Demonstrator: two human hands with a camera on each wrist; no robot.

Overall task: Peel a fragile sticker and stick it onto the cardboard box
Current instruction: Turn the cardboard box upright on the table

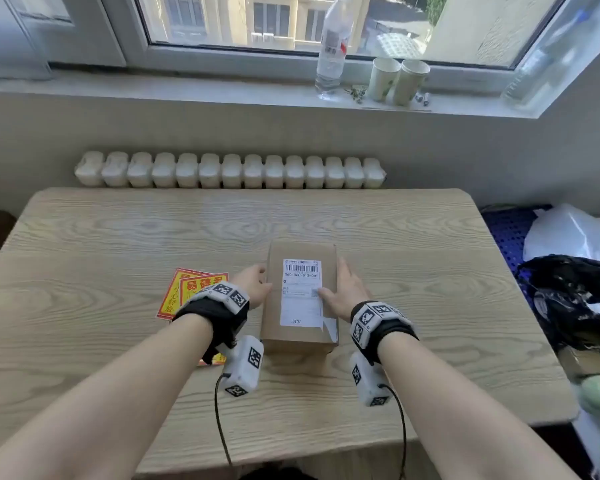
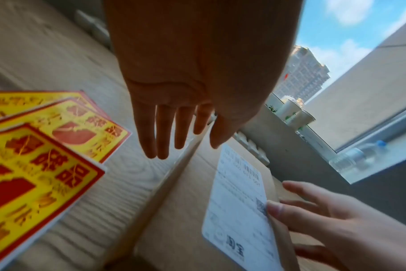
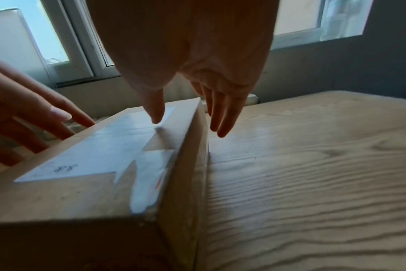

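Both hands flank the brown cardboard box [image 1: 300,296], frame centre.
Left hand [image 1: 253,284] grip spread at its side; right hand [image 1: 347,292] grip spread, thumb on white shipping label [image 1: 300,292]; red-yellow fragile stickers [image 1: 182,292] lie left.

- The worktop [image 1: 118,237] shows pale wood grain with a matt finish.
- The cardboard box [image 1: 274,327] is plain brown card, matt and dull.
- Its shipping label [image 1: 300,299] is smooth white paper with black print.
- A strip of clear tape [image 3: 148,176] along the box's edge looks glossy.
- The fragile stickers [image 2: 39,179] are printed paper, red on yellow, with a slight sheen.
- The water bottle [image 1: 331,53] on the sill is clear plastic.
- The two cups [image 1: 397,81] look like matt paper.
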